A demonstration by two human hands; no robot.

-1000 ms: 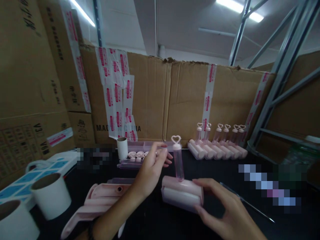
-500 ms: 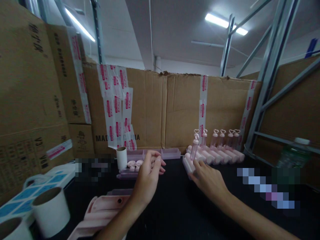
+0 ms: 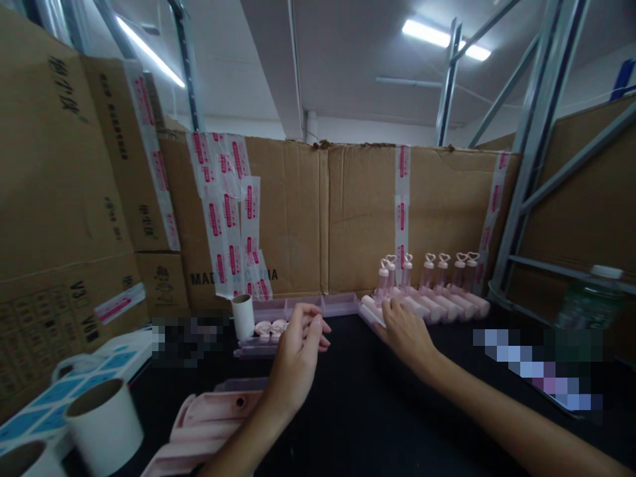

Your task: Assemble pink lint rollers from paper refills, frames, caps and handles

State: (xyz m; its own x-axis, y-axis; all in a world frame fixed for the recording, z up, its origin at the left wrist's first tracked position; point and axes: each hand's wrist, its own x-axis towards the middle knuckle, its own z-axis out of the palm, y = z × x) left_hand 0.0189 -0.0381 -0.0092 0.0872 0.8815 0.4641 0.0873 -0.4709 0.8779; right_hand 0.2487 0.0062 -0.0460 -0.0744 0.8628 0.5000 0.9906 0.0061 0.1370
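Observation:
My right hand [image 3: 407, 331] reaches forward with its fingers bent around the near end of a pale pink cylinder [image 3: 370, 309], which lies at the left end of a row. Just beyond its fingertips stands a clear tube with a pink heart-shaped loop on top [image 3: 382, 281]. Several similar heart-topped tubes [image 3: 428, 271] stand upright behind the lying pink cylinders [image 3: 450, 306]. My left hand [image 3: 301, 351] hovers over the black table, fingers loosely curled and apart, with nothing visible in it. Left of it, small pink heart-shaped pieces [image 3: 271, 328] sit on a translucent purple tray [image 3: 248, 349].
Behind stands a long purple divided tray [image 3: 340, 305] against a cardboard wall [image 3: 362, 218]. At the left are white cardboard rolls [image 3: 104, 427], a small white roll [image 3: 243, 317] and pink moulded parts [image 3: 213, 414]. A green bottle [image 3: 589, 298] stands at the right beside a metal rack.
My right hand has moved slightly forward. The heart-topped tube by its fingers now stands lower and farther back, near the row. My left hand has hardly moved.

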